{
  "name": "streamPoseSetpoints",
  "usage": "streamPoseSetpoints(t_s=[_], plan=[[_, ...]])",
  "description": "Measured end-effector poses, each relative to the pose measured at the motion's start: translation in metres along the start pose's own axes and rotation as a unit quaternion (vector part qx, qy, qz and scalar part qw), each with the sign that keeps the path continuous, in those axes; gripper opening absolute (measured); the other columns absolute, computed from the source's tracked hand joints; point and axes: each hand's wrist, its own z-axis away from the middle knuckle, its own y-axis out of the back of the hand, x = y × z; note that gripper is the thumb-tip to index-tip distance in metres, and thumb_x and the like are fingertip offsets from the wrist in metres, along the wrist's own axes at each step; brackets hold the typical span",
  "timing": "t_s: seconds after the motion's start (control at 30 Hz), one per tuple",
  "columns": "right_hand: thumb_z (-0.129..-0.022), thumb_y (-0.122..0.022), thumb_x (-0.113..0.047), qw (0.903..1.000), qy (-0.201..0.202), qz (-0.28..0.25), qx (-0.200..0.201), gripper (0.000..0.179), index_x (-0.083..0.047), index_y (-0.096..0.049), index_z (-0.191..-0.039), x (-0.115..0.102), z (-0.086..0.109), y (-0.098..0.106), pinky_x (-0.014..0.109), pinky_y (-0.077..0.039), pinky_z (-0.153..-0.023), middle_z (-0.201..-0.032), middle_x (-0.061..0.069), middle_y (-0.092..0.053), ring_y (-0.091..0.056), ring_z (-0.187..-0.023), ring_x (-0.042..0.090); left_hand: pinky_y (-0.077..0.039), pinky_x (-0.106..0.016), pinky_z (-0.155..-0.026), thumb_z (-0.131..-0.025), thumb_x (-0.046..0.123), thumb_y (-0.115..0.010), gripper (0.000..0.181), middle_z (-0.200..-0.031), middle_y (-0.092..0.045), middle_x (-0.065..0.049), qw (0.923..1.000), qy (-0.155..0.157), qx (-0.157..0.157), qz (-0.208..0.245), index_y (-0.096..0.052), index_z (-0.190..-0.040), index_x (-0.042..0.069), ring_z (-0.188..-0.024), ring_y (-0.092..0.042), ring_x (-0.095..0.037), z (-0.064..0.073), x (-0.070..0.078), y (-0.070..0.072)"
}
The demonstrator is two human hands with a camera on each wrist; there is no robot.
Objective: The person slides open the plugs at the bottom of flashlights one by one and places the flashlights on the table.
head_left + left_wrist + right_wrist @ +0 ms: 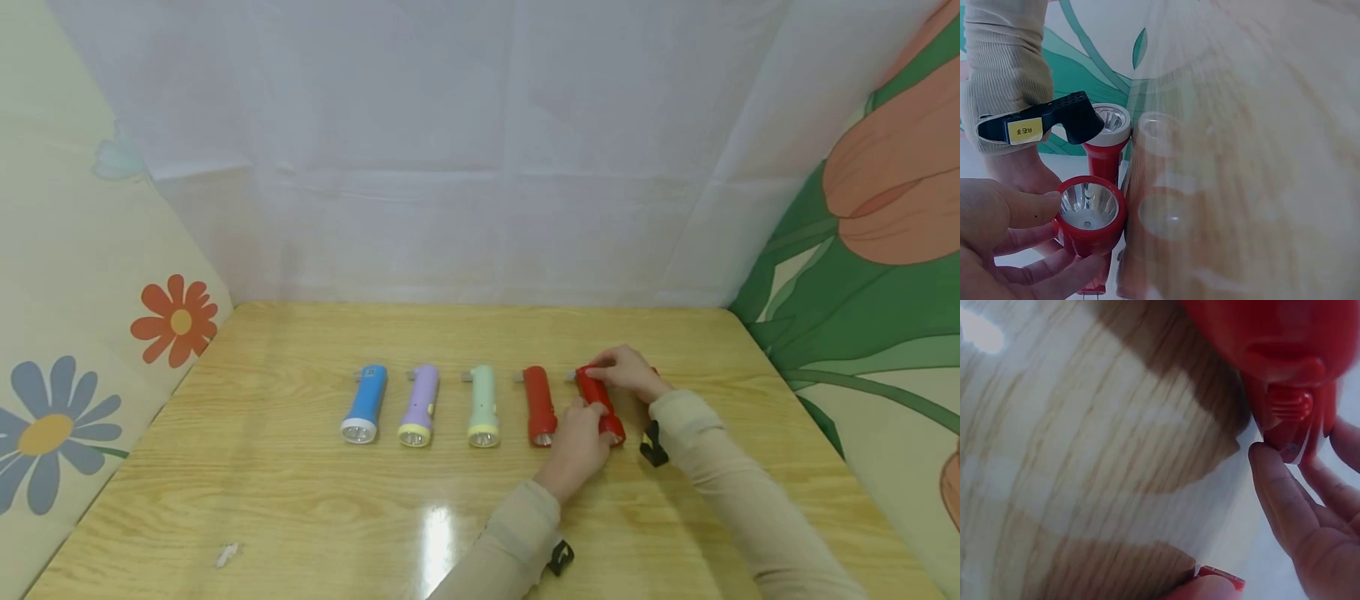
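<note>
My left hand (577,442) holds the head of a red flashlight (595,390), its thumb and fingers round the rim. In the left wrist view, the reflector of this red flashlight (1088,209) faces the camera. My right hand (630,372) pinches the tail end, where a small grey plug sticks out sideways. Just beyond stands a red flashlight with a white rim (1107,144), mostly hidden by the right hand in the head view. In the right wrist view, fingers (1285,494) are at the end of a red flashlight body with a ridged switch (1289,404).
To the left lie another red flashlight (538,404), a mint one (482,404), a purple one (422,404) and a blue one (367,400), in a row with heads toward me. A white scrap (227,555) lies on the wooden table (315,508). A white cloth (450,167) hangs behind.
</note>
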Motion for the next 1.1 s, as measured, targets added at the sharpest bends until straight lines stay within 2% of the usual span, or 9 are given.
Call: streamPoseSetpoints(t_s=[0.27,0.43,0.57,0.7,0.83,1.1], plan=[[-0.085,-0.062,-0.012,0.9995,0.018,0.025,0.012,0.024,0.009,-0.065,-0.096,0.003,0.001,-0.001,0.03,-0.048,-0.067,-0.092,0.019,-0.065,-0.058,-0.081,0.024,-0.044,-0.023,-0.07,-0.077,0.02,-0.072,0.024,-0.09,-0.056,-0.002,0.9997,-0.01,0.01,-0.022,-0.066,-0.099,0.012,-0.082,-0.055,-0.014,0.002,0.001,0.0],[-0.085,-0.061,-0.013,0.9989,0.025,0.037,0.017,0.026,0.009,-0.064,-0.098,0.001,0.003,-0.001,0.03,-0.048,-0.067,-0.093,0.02,-0.064,-0.058,-0.079,0.023,-0.045,-0.024,-0.072,-0.078,0.019,-0.071,0.027,-0.094,-0.055,-0.002,0.9998,-0.006,0.004,-0.017,-0.064,-0.103,0.011,-0.085,-0.054,-0.015,0.003,0.001,0.0],[-0.086,-0.061,-0.014,0.9975,0.032,0.057,0.028,0.027,0.009,-0.063,-0.099,0.001,0.004,-0.002,0.035,-0.049,-0.07,-0.094,0.021,-0.064,-0.059,-0.079,0.026,-0.045,-0.023,-0.072,-0.079,0.017,-0.069,0.03,-0.095,-0.055,-0.004,0.9999,-0.005,0.001,-0.015,-0.062,-0.107,0.009,-0.086,-0.054,-0.015,0.004,0.002,0.001],[-0.087,-0.059,-0.015,0.996,0.037,0.071,0.04,0.031,0.011,-0.061,-0.104,0.001,0.006,-0.002,0.043,-0.048,-0.078,-0.1,0.025,-0.062,-0.058,-0.091,0.034,-0.045,-0.022,-0.07,-0.08,0.015,-0.067,0.03,-0.094,-0.055,-0.004,0.9998,-0.006,0.0,-0.016,-0.061,-0.108,0.008,-0.084,-0.053,-0.014,0.004,0.002,0.002],[-0.088,-0.057,-0.016,0.9946,0.049,0.077,0.05,0.034,0.013,-0.059,-0.106,0.002,0.009,-0.001,0.045,-0.047,-0.08,-0.102,0.028,-0.061,-0.058,-0.093,0.038,-0.044,-0.021,-0.067,-0.08,0.015,-0.066,0.028,-0.092,-0.055,-0.004,0.9999,-0.007,0.0,-0.012,-0.061,-0.107,0.007,-0.081,-0.053,-0.013,0.005,0.002,0.005],[-0.088,-0.056,-0.012,0.9901,0.072,0.088,0.082,0.028,0.012,-0.06,-0.103,-0.001,0.018,0.008,0.047,-0.048,-0.077,-0.099,0.026,-0.062,-0.059,-0.089,0.038,-0.042,-0.018,-0.06,-0.082,0.02,-0.066,0.017,-0.084,-0.053,-0.001,0.9996,-0.022,0.015,0.002,-0.06,-0.092,0.007,-0.072,-0.051,-0.011,0.004,0.003,0.012]])
